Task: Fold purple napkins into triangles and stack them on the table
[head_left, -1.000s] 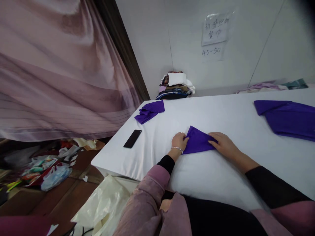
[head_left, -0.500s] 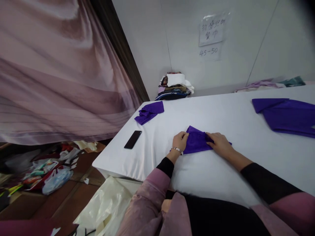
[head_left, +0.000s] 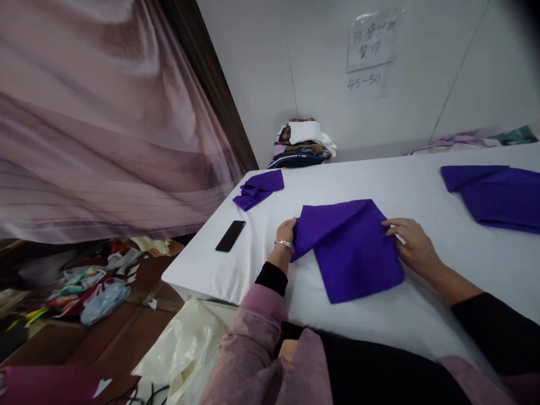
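Pinching purple cloth (head_left: 358, 261) by its left end with left hand (head_left: 287, 232), right edge with right hand (head_left: 412, 241); best drawn evenly flat

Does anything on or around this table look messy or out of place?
A bunched purple cloth at the far left corner of the table looks crumpled, unlike the flatter one at right. Below the table's left side, a plastic bag lies in a jumble. No spill or damage shows.
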Available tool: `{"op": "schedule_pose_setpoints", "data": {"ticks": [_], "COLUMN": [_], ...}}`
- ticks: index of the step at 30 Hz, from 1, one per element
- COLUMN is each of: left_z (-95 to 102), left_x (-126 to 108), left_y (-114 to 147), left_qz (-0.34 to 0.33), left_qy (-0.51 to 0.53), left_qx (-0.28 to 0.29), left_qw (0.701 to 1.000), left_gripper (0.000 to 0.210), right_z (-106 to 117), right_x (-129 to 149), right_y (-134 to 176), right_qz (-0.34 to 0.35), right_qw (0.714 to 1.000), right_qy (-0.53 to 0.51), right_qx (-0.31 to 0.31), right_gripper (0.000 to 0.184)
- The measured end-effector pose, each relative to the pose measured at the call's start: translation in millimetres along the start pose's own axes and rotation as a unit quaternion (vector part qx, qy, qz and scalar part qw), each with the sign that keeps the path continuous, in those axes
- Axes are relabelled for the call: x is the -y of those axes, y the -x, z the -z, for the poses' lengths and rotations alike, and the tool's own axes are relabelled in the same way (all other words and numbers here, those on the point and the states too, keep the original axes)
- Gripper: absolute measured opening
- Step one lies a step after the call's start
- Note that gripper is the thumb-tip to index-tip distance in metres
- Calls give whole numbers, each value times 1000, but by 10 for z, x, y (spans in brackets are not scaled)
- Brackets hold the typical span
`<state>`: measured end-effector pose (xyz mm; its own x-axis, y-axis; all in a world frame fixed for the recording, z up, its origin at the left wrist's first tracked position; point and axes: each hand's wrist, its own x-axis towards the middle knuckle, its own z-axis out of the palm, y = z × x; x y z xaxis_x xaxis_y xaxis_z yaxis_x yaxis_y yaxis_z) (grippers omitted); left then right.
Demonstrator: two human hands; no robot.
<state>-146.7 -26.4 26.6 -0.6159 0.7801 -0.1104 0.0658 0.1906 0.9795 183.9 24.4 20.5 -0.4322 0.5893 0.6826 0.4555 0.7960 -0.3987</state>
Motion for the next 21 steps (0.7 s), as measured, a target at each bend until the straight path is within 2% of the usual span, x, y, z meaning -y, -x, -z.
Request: {"op": "schedule_pose_setpoints", "data": {"ticks": [3, 6, 9, 12, 14, 18, 19, 21], "left_z": [98, 125, 97, 37, -8, -80, -91, -103], "left_x": [71, 133, 143, 120, 106, 114, 123, 145], "left_y": [-23, 5, 88, 205, 273, 318, 310, 280], "left_qz": [0, -10, -35, -69, -107, -181, -187, -196], "left_qy": [-42, -91, -143, -193, -269, -469, -487, -487], "left_qx": [-19, -24, -12, 11, 27, 33, 30, 24], "left_qw": [999, 996, 989, 979, 957, 864, 852, 851], "left_gripper": [23, 16, 23, 34, 41, 41, 37, 28], "right_z": [64, 45, 12, 43, 101, 197, 202, 201], "right_x": [-186, -370, -457, -422, -368, -323, -334, -368], "right_y": [131, 263, 308, 256, 204, 166, 175, 202], "right_qz": [-40, -148, -257, -303, -333, -391, -395, -396], "right_qw": [998, 986, 959, 940, 925, 893, 891, 889], "right_qy": [-16, -57, -111, -150, -173, -176, -171, -162], "right_qx": [35, 51, 39, 38, 61, 133, 145, 165], "right_gripper": [16, 14, 14, 15, 18, 36, 45, 65]}}
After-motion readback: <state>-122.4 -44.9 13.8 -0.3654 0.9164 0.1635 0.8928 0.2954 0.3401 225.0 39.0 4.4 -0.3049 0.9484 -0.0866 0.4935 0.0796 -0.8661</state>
